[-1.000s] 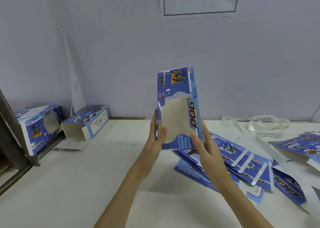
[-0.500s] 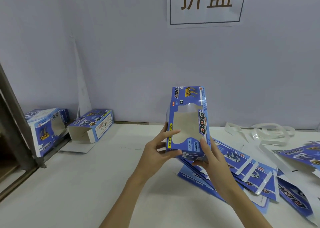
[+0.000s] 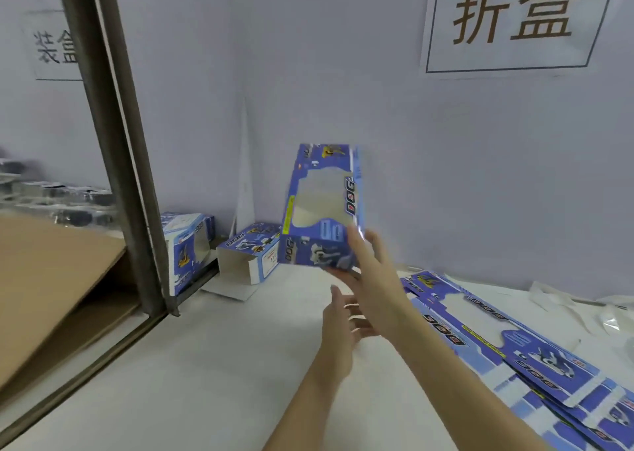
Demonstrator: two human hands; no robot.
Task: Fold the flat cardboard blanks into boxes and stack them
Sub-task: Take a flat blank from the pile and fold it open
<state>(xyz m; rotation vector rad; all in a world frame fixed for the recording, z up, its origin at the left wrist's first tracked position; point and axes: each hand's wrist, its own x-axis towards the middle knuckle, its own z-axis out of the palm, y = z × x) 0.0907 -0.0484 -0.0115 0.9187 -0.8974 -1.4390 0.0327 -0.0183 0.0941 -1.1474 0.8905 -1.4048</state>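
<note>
An opened-up blue "DOG" box (image 3: pixel 322 207) with a clear window stands upright in the air near the back wall. My right hand (image 3: pixel 370 275) grips it at its lower right corner. My left hand (image 3: pixel 338 327) hovers just below, fingers spread, off the box and partly behind my right wrist. Two folded boxes lie at the back left: one (image 3: pixel 187 248) against the metal post, one (image 3: pixel 247 256) on its side with its open end toward me. Several flat blanks (image 3: pixel 514 344) are fanned out on the table at the right.
A slanted metal post (image 3: pixel 120 141) divides the white table (image 3: pixel 206 364) from a brown cardboard sheet (image 3: pixel 51 279) on the left. White plastic strips (image 3: pixel 583 308) lie at the back right. The wall stands close behind the boxes.
The box has swung left toward the folded boxes, carried by my right hand alone. My left hand has let go and dropped below it. The view has turned left.
</note>
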